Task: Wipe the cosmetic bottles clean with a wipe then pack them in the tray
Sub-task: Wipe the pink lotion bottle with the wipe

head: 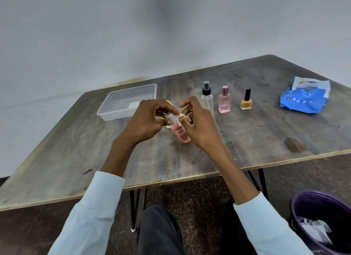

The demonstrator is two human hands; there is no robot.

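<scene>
Wiping step: left hand fingers pinch pink bottle cap, right hand fingers rub wipe between them (tray empty). Next: finish, pack in tray.

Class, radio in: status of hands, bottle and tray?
Left hand and right hand both on pink bottle, wiping. Tray holds no bottles. Nothing blocking.

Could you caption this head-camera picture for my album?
Both hands wipe a pink bottle beside the empty tray.
</scene>
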